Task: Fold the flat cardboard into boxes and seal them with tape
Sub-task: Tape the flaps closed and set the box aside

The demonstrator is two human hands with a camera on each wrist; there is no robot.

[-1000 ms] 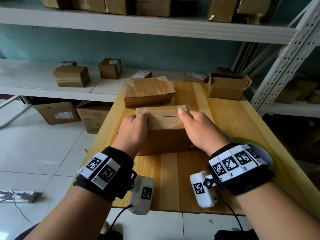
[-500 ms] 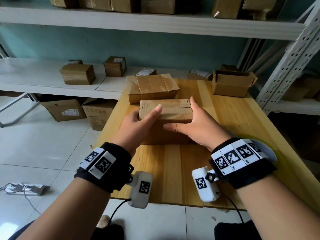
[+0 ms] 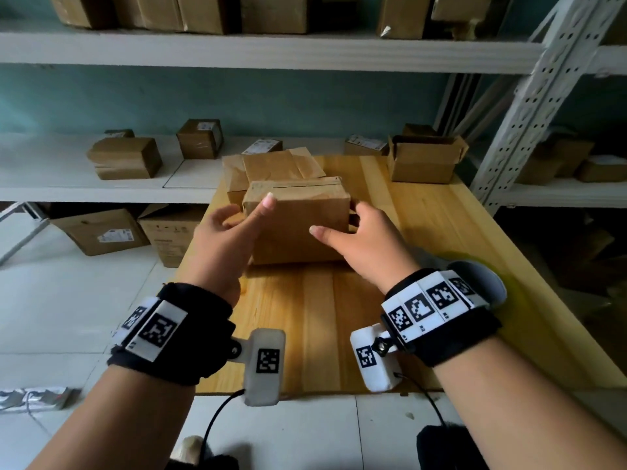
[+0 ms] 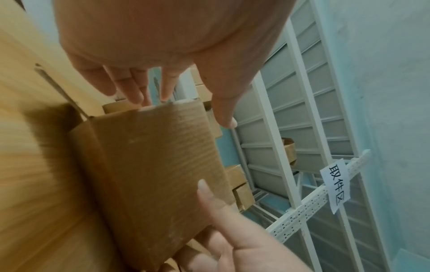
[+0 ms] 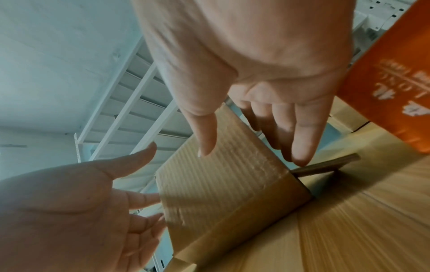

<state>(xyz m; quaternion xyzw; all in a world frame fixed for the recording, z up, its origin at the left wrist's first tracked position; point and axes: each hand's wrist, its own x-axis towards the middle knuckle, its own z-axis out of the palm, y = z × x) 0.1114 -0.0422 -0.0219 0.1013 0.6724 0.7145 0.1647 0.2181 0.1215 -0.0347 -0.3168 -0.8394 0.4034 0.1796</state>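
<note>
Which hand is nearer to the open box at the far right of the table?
Right. The right hand is at the right end of the closed box, on the open box's side; the left hand is at its left end.

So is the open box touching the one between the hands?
Apart. The head view shows bare table between the open box and the near box.

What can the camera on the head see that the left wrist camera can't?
Only the head view shows the open-topped box at the table's far right corner, the taped box behind the near one, and both wristbands. Only the left wrist view shows a paper label with handwriting on the white shelf rail. Both show the cardboard box on the wooden table, with the left hand and right hand open at its sides.
</note>
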